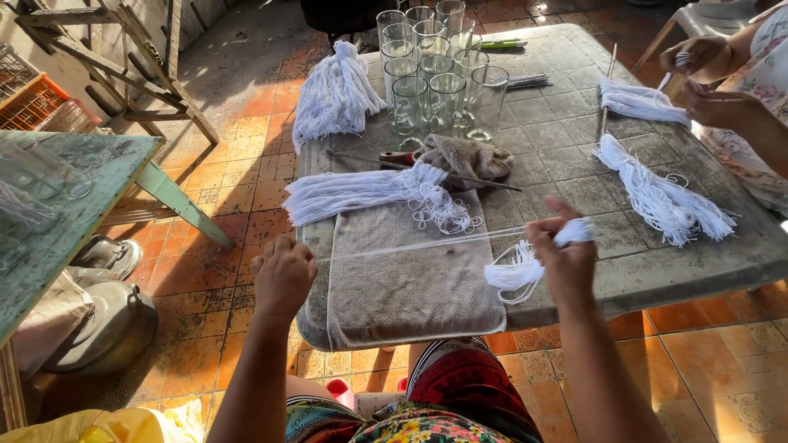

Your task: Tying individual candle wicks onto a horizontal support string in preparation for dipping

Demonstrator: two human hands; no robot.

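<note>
Starting at the left, the left hand [283,275] hangs just off the near edge of the counter [574,123], its grip pressed together on the end of a taut run of white strings [427,242] that stretches across a grey towel [410,279] to the right hand [566,258]. That hand's grip pinches the strings high between thumb and fingers, with a looped white bundle [513,271] dangling below it. To do this stretch well, the pull likely wants to stay even and level, so the strands lie side by side without snagging the towel's nap. Behind the towel lies a long skein of white string [369,193] with curly loose ends close to the stretched line; these could tangle with it if the line dips. Farther back sit a folded tassel bundle [335,94], a crumpled brown rag [468,156] over a thin stick, and a cluster of clear drinking glasses [435,74], well apart from the hands. To the right lie two more string hanks [661,197], and another person's hands [710,78] work at the far corner.
</note>
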